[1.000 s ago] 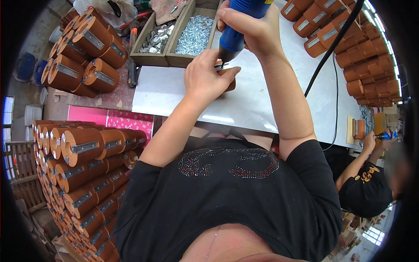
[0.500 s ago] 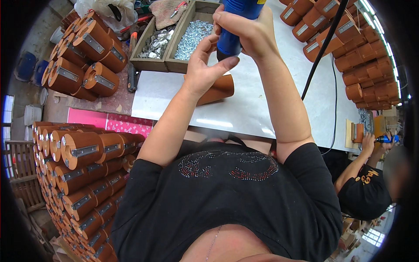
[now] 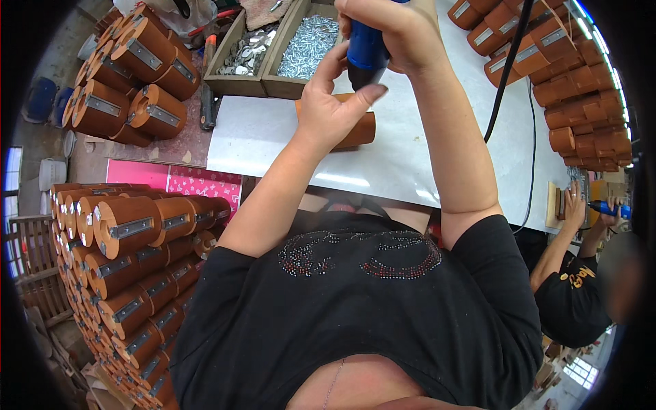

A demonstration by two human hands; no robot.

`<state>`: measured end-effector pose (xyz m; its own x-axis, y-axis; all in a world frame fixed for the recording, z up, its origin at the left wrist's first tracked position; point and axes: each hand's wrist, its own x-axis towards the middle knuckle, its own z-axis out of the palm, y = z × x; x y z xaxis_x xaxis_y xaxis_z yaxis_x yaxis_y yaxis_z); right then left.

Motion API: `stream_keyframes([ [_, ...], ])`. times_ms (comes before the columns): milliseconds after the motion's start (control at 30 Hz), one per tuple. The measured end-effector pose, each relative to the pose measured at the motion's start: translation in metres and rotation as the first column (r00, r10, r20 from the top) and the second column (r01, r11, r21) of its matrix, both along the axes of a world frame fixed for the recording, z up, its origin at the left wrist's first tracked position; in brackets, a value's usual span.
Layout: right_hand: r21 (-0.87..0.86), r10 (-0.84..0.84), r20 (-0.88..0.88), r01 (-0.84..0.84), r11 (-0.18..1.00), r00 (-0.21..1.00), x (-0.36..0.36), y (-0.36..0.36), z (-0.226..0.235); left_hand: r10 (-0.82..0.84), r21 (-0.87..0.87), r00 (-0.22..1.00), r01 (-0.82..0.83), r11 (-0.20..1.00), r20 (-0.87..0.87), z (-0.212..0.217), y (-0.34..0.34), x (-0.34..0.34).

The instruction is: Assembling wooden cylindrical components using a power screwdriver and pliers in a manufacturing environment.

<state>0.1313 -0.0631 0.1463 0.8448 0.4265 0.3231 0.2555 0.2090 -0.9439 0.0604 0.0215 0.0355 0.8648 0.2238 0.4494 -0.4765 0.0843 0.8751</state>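
My right hand [image 3: 411, 33] is wrapped around a blue power screwdriver [image 3: 367, 49], its black nose pointing down. My left hand [image 3: 326, 113] is cupped by that nose, thumb and forefinger spread to either side; its other fingers are partly hidden. Beneath the left hand, a reddish-brown wooden cylinder [image 3: 361, 131] lies on the white worktop [image 3: 263, 140], mostly covered by the hand. The driver's tip and any screw under it are hidden.
Beyond my hands stand wooden trays of screws [image 3: 309, 48] and metal plates [image 3: 247, 53]. A hammer [image 3: 208, 82] lies beside them. Stacked cylinders [image 3: 126, 225] rise at left, more [image 3: 529, 55] at far right. A black cable [image 3: 509, 68] hangs at right; a co-worker [image 3: 570, 294] works there.
The view has shifted slightly. Both hands and the driver sit a little further right in the picture, the driver's nose still by my left hand. At right, the co-worker's hands have moved apart.
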Motion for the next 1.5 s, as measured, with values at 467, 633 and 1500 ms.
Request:
stream_keyframes([
  [467, -0.059, -0.184, 0.170, 0.197, 0.979, 0.968, -0.030, -0.005, 0.002, -0.048, 0.097, 0.993, 0.038, 0.995, 0.108, -0.007, 0.004, -0.002],
  [633, -0.057, -0.243, 0.213, 0.260, 0.964, 0.946, -0.030, -0.006, -0.002, -0.104, 0.102, 0.990, 0.094, 0.990, 0.094, -0.009, 0.007, 0.003],
  [1500, -0.058, -0.243, 0.212, 0.261, 0.964, 0.946, -0.037, -0.010, 0.002, -0.162, -0.028, 0.987, 0.162, 0.986, -0.008, -0.003, 0.001, -0.012],
])
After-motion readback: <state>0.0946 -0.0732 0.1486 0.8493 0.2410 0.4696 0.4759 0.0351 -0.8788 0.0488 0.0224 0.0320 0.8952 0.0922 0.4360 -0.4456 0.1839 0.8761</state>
